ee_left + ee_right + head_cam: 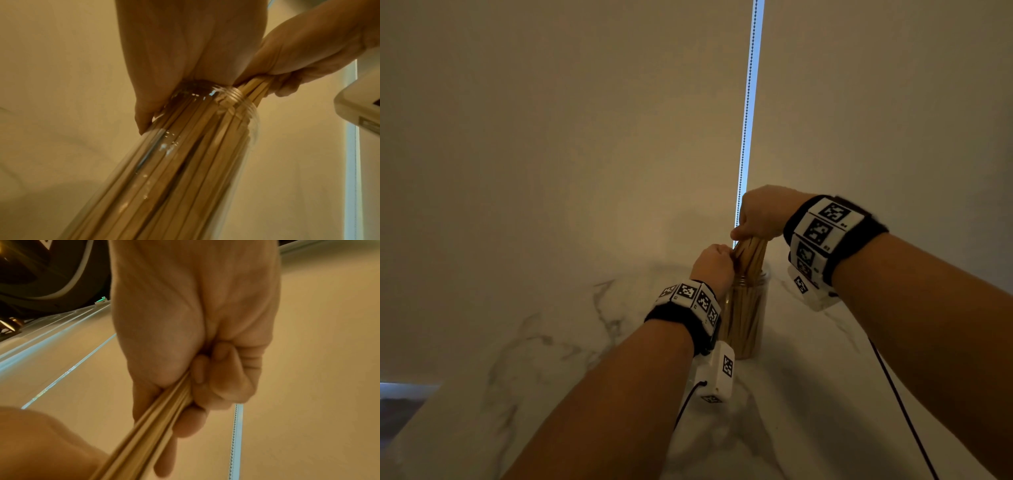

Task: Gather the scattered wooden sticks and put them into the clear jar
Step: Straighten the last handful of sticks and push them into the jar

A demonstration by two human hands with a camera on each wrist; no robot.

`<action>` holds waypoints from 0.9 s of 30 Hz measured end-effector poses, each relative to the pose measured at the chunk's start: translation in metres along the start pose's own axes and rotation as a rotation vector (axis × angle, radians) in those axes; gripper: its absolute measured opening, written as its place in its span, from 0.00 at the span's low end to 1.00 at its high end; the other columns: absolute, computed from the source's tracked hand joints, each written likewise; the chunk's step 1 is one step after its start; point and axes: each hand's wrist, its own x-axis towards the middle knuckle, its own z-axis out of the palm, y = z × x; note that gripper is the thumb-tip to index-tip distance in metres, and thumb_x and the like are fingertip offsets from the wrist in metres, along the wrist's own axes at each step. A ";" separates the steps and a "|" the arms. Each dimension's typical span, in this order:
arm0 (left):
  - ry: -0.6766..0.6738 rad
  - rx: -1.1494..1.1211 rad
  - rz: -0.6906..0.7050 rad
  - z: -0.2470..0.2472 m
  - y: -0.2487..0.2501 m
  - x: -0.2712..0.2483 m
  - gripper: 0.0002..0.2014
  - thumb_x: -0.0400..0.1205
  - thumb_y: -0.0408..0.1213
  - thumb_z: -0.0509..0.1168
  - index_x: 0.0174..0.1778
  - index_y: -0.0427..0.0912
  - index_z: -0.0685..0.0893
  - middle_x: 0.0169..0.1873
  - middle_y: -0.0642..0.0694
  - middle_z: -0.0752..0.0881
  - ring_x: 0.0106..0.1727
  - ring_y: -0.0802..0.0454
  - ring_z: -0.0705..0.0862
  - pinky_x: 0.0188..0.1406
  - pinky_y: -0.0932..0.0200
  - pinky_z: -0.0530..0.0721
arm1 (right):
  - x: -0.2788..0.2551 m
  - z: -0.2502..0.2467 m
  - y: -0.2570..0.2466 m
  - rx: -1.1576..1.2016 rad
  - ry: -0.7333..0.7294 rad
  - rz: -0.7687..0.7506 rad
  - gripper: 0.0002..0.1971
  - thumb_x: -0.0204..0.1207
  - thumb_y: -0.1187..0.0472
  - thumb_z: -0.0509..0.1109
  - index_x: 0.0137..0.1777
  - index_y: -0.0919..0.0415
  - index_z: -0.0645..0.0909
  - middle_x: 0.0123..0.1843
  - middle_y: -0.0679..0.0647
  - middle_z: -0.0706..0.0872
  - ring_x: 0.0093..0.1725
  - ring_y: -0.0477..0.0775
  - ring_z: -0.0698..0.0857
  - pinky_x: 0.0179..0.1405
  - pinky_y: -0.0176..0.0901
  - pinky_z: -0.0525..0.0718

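Wood, pale and thin: a bundle of long wooden sticks (750, 253) stands half-fed into the tall clear plastic jar (748, 318) at lower centre of the head view, on the white marble-veined counter (551, 359). The jar already looks packed with sticks.

Risks as we judge them:
- The bundle enters at a slant. Pushed down against the crowded sticks, it may jam at the threaded neck, and some could splay over the rim.
- The jar is tall and narrow. A sideways push from above could tip it, since nothing grips its base.
- If we let go before the sticks seat, the loose tops may fan out and spill onto the counter.

Hands:
- Right hand (763, 214), just above the jar in the head view, is fisted tight round the upper end of the bundle, thumb across the sticks.
- Left hand (710, 263), just below and left of it, sits at the jar mouth with fingers curled, pinching the sticks where they enter; in the left wrist view its palm presses on the rim.
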 end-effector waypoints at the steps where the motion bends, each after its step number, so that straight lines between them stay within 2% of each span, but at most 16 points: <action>1: -0.001 0.006 -0.005 0.000 0.000 0.000 0.17 0.90 0.35 0.48 0.46 0.36 0.80 0.47 0.38 0.83 0.49 0.42 0.80 0.46 0.56 0.72 | 0.000 0.001 -0.001 -0.006 0.034 -0.006 0.24 0.77 0.41 0.71 0.30 0.59 0.74 0.30 0.52 0.78 0.40 0.56 0.83 0.47 0.47 0.84; 4: 0.003 0.039 -0.003 -0.001 0.000 -0.001 0.15 0.90 0.35 0.48 0.45 0.37 0.76 0.44 0.40 0.80 0.45 0.44 0.77 0.43 0.56 0.71 | 0.002 0.006 -0.008 0.005 0.112 -0.037 0.20 0.73 0.42 0.76 0.41 0.62 0.84 0.39 0.54 0.86 0.46 0.57 0.87 0.49 0.48 0.87; 8: 0.005 0.079 0.027 -0.001 -0.003 0.002 0.19 0.91 0.40 0.47 0.50 0.36 0.81 0.45 0.42 0.83 0.43 0.47 0.79 0.35 0.58 0.70 | -0.001 0.005 -0.010 0.007 0.018 -0.023 0.19 0.74 0.45 0.76 0.52 0.63 0.87 0.49 0.55 0.89 0.52 0.56 0.87 0.53 0.48 0.87; 12: -0.002 0.101 0.052 0.001 -0.002 0.001 0.20 0.92 0.40 0.44 0.54 0.35 0.80 0.47 0.40 0.82 0.49 0.42 0.82 0.45 0.55 0.72 | -0.002 0.009 -0.011 0.081 0.020 -0.005 0.15 0.74 0.50 0.77 0.52 0.61 0.88 0.49 0.54 0.90 0.52 0.56 0.87 0.55 0.48 0.88; 14: 0.011 0.074 0.029 0.000 -0.001 0.000 0.21 0.92 0.40 0.46 0.56 0.33 0.82 0.49 0.39 0.84 0.52 0.40 0.83 0.46 0.54 0.74 | 0.000 0.014 -0.013 0.105 0.050 0.034 0.17 0.73 0.48 0.77 0.49 0.63 0.86 0.48 0.56 0.90 0.49 0.56 0.87 0.48 0.47 0.88; 16: 0.011 0.053 0.019 -0.001 -0.001 0.000 0.20 0.90 0.37 0.48 0.55 0.31 0.84 0.52 0.37 0.85 0.55 0.39 0.83 0.48 0.55 0.75 | 0.002 0.019 -0.013 0.132 0.093 0.085 0.18 0.73 0.47 0.76 0.44 0.63 0.83 0.47 0.58 0.88 0.43 0.56 0.85 0.33 0.42 0.81; 18: -0.005 0.053 0.027 -0.001 -0.002 0.000 0.18 0.88 0.33 0.50 0.54 0.31 0.86 0.55 0.35 0.85 0.57 0.38 0.83 0.49 0.56 0.75 | 0.000 0.019 -0.011 0.149 0.068 0.112 0.17 0.72 0.48 0.76 0.40 0.63 0.80 0.47 0.58 0.87 0.39 0.56 0.82 0.26 0.39 0.74; 19: -0.006 0.043 0.024 -0.001 -0.001 0.000 0.18 0.87 0.31 0.51 0.55 0.30 0.86 0.55 0.35 0.86 0.58 0.39 0.83 0.49 0.57 0.75 | -0.002 0.017 -0.011 0.180 0.023 0.106 0.17 0.73 0.49 0.77 0.42 0.64 0.81 0.47 0.58 0.88 0.39 0.56 0.84 0.26 0.40 0.78; 21: -0.008 0.052 0.035 -0.002 0.000 -0.001 0.18 0.87 0.30 0.51 0.55 0.30 0.87 0.57 0.35 0.86 0.59 0.39 0.83 0.50 0.57 0.75 | -0.008 0.010 -0.008 0.281 -0.095 0.090 0.16 0.73 0.54 0.79 0.50 0.67 0.84 0.46 0.57 0.90 0.40 0.57 0.90 0.38 0.46 0.91; 23: -0.008 0.070 0.041 -0.003 0.001 -0.002 0.18 0.87 0.29 0.50 0.55 0.29 0.87 0.58 0.34 0.85 0.60 0.39 0.82 0.51 0.56 0.75 | -0.013 0.007 -0.006 0.337 -0.121 0.066 0.14 0.73 0.56 0.80 0.52 0.66 0.87 0.46 0.56 0.90 0.44 0.56 0.92 0.46 0.48 0.92; 27: -0.017 0.109 0.037 -0.003 0.005 -0.006 0.18 0.88 0.27 0.49 0.61 0.29 0.85 0.62 0.33 0.83 0.64 0.39 0.81 0.61 0.53 0.76 | -0.013 0.013 -0.009 0.140 -0.009 0.051 0.20 0.72 0.46 0.78 0.53 0.62 0.88 0.49 0.54 0.90 0.50 0.55 0.88 0.54 0.49 0.89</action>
